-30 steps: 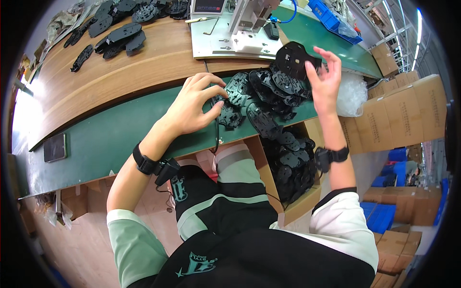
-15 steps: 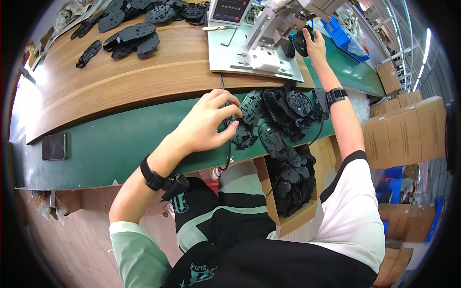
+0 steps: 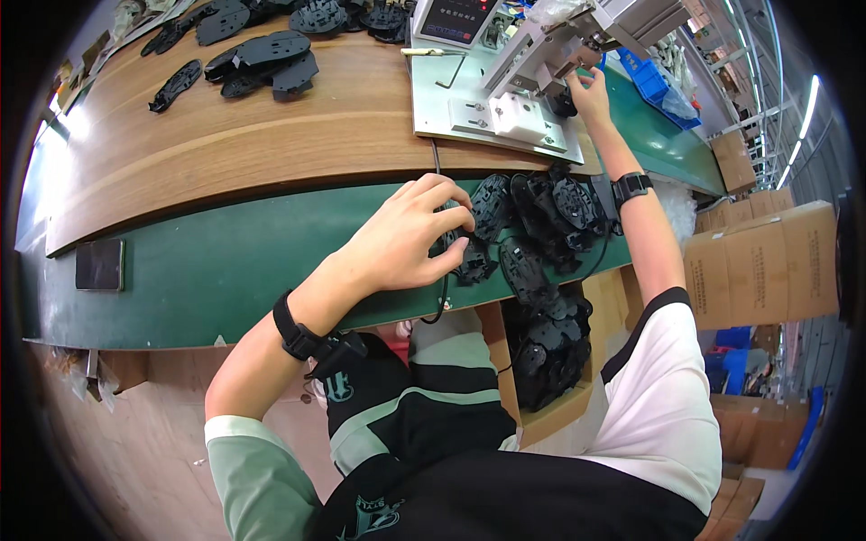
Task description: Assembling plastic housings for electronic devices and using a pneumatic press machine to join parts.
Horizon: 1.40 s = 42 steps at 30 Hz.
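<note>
My left hand hovers over the green worktop with fingers curved and thumb apart. It is nearest the left end of a pile of black plastic shells, shaped like computer-mouse bases. Part of one shell shows behind its fingertips. My right hand reaches up to the head of a metal bench press, its fingers bent at the press's right side. What its fingertips hold, if anything, is hidden by the hand and the press. A white block sits on the press's base plate, beside the hand.
An open carton of black shells stands below the worktop edge. More shells lie on the wooden board, far left. A phone rests at left. A control box, a blue bin and stacked cartons stand around.
My right hand has moved in against the press; the black shell it held no longer shows in its fingers. My left hand stays over the pile. The view has shifted slightly.
</note>
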Available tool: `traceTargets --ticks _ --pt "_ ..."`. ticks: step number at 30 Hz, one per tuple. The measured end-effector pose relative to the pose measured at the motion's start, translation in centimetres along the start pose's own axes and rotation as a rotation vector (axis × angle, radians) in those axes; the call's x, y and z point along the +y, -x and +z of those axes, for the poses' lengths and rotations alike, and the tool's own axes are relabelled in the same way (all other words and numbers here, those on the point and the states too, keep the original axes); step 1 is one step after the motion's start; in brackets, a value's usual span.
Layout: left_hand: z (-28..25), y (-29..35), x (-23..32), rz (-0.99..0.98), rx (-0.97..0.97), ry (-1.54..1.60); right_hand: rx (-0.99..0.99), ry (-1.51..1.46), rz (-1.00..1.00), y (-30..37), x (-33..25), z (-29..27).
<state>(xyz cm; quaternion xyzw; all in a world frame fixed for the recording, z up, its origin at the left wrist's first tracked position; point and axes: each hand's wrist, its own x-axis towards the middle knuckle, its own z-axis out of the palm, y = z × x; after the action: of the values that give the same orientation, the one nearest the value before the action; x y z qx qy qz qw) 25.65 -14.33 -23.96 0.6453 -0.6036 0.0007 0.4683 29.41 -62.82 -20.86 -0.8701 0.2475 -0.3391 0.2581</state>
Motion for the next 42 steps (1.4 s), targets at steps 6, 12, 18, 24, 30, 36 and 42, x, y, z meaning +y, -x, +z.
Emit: traceTargets --ticks 6,12,18,24,30,36,42 --pt "-0.4 0.7 -0.5 0.002 -0.014 0.003 -0.278 0.241 0.088 2.9 -5.4 0.6" --pt "-0.5 0.1 -0.8 0.000 -0.044 0.077 -0.204 0.289 0.043 2.3 -5.6 -1.4" --pt "-0.7 0.4 -1.0 -0.015 -0.040 0.075 -0.233 0.273 0.078 3.2 -7.0 -0.2" --pt "-0.6 0.3 -0.9 -0.002 -0.064 0.081 -0.215 0.326 0.043 3.6 -6.8 -0.2" --pt "-0.6 0.4 -0.9 -0.007 -0.074 0.084 -0.176 0.322 0.048 3.9 -7.4 -0.9" --pt "-0.6 0.2 -0.9 0.009 -0.074 0.094 -0.185 0.338 0.029 3.9 -6.6 -0.8" --pt "-0.9 0.4 -0.9 -0.014 -0.084 0.091 -0.173 0.329 0.036 4.2 -7.2 -0.6"
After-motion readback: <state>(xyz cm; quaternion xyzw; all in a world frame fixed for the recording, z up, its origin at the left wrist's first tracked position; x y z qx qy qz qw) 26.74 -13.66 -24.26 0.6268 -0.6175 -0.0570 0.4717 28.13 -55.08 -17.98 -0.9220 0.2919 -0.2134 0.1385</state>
